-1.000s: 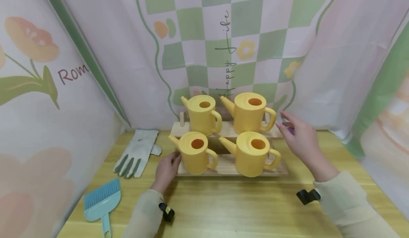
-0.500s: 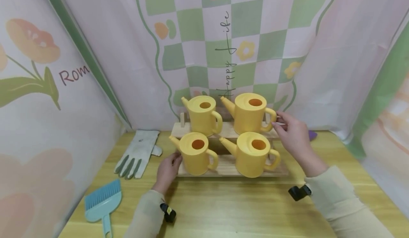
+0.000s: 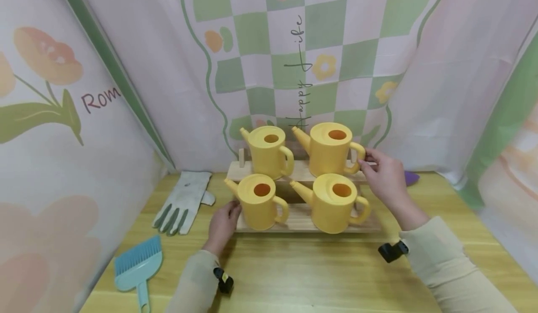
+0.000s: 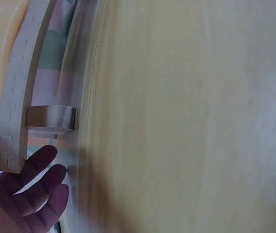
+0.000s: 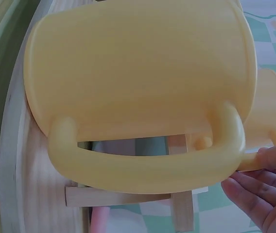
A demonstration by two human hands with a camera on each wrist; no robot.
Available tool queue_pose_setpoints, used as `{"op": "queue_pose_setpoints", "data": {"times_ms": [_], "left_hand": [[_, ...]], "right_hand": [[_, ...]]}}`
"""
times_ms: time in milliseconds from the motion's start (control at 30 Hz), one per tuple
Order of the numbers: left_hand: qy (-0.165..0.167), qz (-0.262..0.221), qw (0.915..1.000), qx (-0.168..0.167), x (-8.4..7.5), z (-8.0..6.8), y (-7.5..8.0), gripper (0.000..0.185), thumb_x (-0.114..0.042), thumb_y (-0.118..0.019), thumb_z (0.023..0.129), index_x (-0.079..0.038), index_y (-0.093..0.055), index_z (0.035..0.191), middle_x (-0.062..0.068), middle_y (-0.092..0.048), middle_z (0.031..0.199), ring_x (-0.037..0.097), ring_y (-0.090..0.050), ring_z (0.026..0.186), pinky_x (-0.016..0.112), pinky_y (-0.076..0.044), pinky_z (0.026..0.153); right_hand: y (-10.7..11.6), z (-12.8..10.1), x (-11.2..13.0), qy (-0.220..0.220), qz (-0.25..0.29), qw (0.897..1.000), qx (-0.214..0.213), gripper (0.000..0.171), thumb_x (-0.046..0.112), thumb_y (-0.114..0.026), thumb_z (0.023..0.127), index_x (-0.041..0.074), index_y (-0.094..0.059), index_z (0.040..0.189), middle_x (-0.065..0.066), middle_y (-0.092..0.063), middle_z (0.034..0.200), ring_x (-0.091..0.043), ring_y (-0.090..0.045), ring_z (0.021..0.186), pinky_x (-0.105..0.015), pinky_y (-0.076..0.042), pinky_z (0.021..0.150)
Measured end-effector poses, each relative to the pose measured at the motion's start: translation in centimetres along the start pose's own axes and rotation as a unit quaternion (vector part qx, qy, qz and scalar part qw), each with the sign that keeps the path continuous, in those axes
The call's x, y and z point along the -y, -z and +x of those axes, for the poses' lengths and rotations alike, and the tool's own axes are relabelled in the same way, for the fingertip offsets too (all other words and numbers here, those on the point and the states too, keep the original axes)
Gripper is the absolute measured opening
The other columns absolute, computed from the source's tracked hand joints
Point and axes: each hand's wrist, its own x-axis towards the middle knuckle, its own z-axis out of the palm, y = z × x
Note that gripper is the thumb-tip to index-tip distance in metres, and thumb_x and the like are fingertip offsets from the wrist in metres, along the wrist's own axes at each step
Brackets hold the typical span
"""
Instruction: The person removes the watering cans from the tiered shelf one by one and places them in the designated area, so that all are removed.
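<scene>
Four yellow watering cans stand on a two-tier wooden rack (image 3: 302, 218): back left (image 3: 269, 153), back right (image 3: 332, 152), front left (image 3: 258, 202), front right (image 3: 336, 204). My left hand (image 3: 224, 219) grips the left end of the lower shelf; in the left wrist view the rack's board (image 4: 15, 82) sits between palm and fingers (image 4: 28, 191). My right hand (image 3: 384, 175) is at the right end of the upper shelf, fingers touching by the back right can's handle. The right wrist view shows a can (image 5: 143, 73) up close and my fingers (image 5: 264, 194) extended beside its handle.
A grey work glove (image 3: 182, 201) lies left of the rack, and a blue hand brush (image 3: 138, 264) sits at the front left. A small purple thing (image 3: 412, 177) lies behind my right hand. Patterned cloth walls close in the wooden table (image 3: 315, 275) on three sides.
My right hand has moved left from the table's back right to the right end of the upper shelf. The left hand and the cans have stayed put.
</scene>
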Motion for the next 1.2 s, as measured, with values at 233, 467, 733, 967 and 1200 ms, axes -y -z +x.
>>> {"op": "queue_pose_setpoints", "data": {"times_ms": [233, 467, 733, 967, 1200], "left_hand": [[0.004, 0.009, 0.9999, -0.003, 0.0, 0.0, -0.3, 0.033, -0.038, -0.047, 0.090, -0.020, -0.059, 0.114, 0.003, -0.060, 0.112, 0.027, -0.055, 0.101, 0.043, -0.042, 0.086], [-0.011, 0.010, 0.9998, -0.010, -0.1, -0.1, -0.4, 0.032, -0.037, -0.047, 0.090, -0.018, -0.059, 0.114, 0.004, -0.060, 0.111, 0.027, -0.056, 0.099, 0.044, -0.044, 0.084], [-0.019, 0.010, 0.9996, -0.017, -0.2, -0.2, -0.3, 0.032, -0.037, -0.048, 0.089, -0.018, -0.060, 0.112, 0.004, -0.061, 0.109, 0.027, -0.057, 0.097, 0.044, -0.044, 0.083], [-0.022, 0.006, 0.9996, -0.018, -0.2, -0.2, -0.1, 0.031, -0.036, -0.049, 0.089, -0.017, -0.061, 0.111, 0.004, -0.062, 0.108, 0.027, -0.058, 0.096, 0.044, -0.045, 0.081], [-0.029, 0.005, 0.9992, -0.025, 0.0, -0.4, -0.1, 0.031, -0.036, -0.049, 0.089, -0.017, -0.061, 0.111, 0.004, -0.062, 0.107, 0.026, -0.058, 0.095, 0.043, -0.045, 0.080]], "right_hand": [[0.1, -0.2, -0.1, 0.013, 0.013, 1.000, -0.019, 0.031, 0.009, -0.057, 0.085, -0.005, -0.055, 0.113, -0.023, -0.061, 0.097, -0.035, -0.063, 0.072, -0.035, -0.051, 0.059], [0.6, -0.2, -0.3, 0.015, 0.013, 0.999, -0.049, 0.033, 0.011, -0.058, 0.085, -0.003, -0.055, 0.114, -0.023, -0.062, 0.096, -0.035, -0.063, 0.072, -0.020, -0.050, 0.057], [1.7, -0.2, -0.3, 0.011, 0.020, 0.997, -0.071, 0.031, 0.014, -0.057, 0.086, -0.002, -0.057, 0.112, -0.020, -0.063, 0.096, 0.005, -0.060, 0.065, -0.004, -0.041, 0.048], [2.8, -0.3, -0.3, 0.004, 0.063, 0.996, -0.060, 0.035, 0.013, -0.056, 0.086, -0.004, -0.053, 0.117, -0.025, -0.061, 0.099, 0.021, -0.049, 0.061, -0.012, -0.047, 0.046], [3.7, -0.4, -0.5, 0.023, 0.032, 0.995, -0.089, 0.031, 0.010, -0.059, 0.084, -0.005, -0.057, 0.111, -0.024, -0.062, 0.097, 0.024, -0.046, 0.065, -0.001, -0.040, 0.058]]}}
